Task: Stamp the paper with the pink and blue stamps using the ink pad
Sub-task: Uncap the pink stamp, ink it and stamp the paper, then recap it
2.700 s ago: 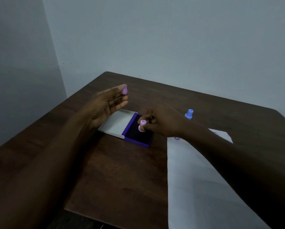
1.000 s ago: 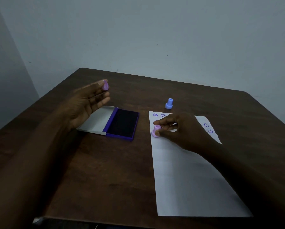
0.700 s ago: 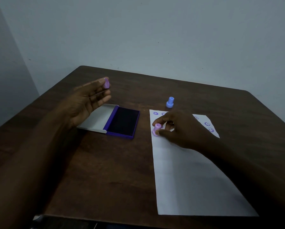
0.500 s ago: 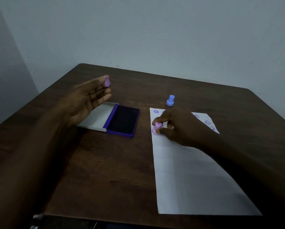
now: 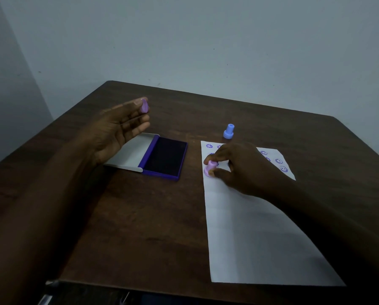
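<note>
My right hand (image 5: 239,166) grips the pink stamp (image 5: 210,168) and presses it down on the left edge of the white paper (image 5: 250,234). Several purple smiley prints mark the paper's far end. My left hand (image 5: 118,130) hovers above the table with fingers spread, pinching a small pink cap (image 5: 144,105) at its fingertips. The ink pad (image 5: 165,158) lies open between the hands, its grey lid (image 5: 131,154) folded out to the left. The blue stamp (image 5: 228,131) stands upright just beyond the paper's far edge.
Everything sits on a dark brown wooden table (image 5: 140,216) set in a corner of pale walls. The table's near edge runs along the bottom of the view.
Earlier my right hand held the pink stamp on the ink pad; it has carried it over to the paper and holds it pressed there. My left hand has stayed raised with the cap.
</note>
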